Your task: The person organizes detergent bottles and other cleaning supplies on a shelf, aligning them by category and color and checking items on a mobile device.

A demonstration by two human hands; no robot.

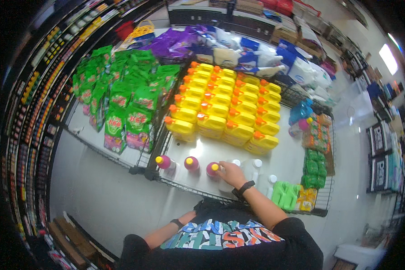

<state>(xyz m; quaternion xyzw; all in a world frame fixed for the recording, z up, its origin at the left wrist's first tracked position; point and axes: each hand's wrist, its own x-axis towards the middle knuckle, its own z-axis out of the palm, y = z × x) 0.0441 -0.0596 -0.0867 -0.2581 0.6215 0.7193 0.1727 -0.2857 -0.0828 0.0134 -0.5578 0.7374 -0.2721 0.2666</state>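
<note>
My right hand (232, 172) reaches over the white shelf (192, 148), its fingers at the yellow cap of a magenta bottle (212, 169). Two more magenta bottles with yellow caps stand to its left, one in the middle (191, 163) and one at the shelf's left end (165, 162). Clear jugs with white caps (255, 166) stand beside and behind the hand. My left hand (191, 214) hangs low by my body, its fingers hidden against the dark cloth. Rows of yellow jugs with orange caps (222, 104) fill the shelf's far part.
Green detergent pouches (114, 125) stand on the shelf to the left. A wire rail edges the shelf. At the right are light green jugs (285, 195), green packs (314, 168) and a blue bottle (300, 111). Purple bags (172, 42) and white-and-blue bags (300, 72) lie behind.
</note>
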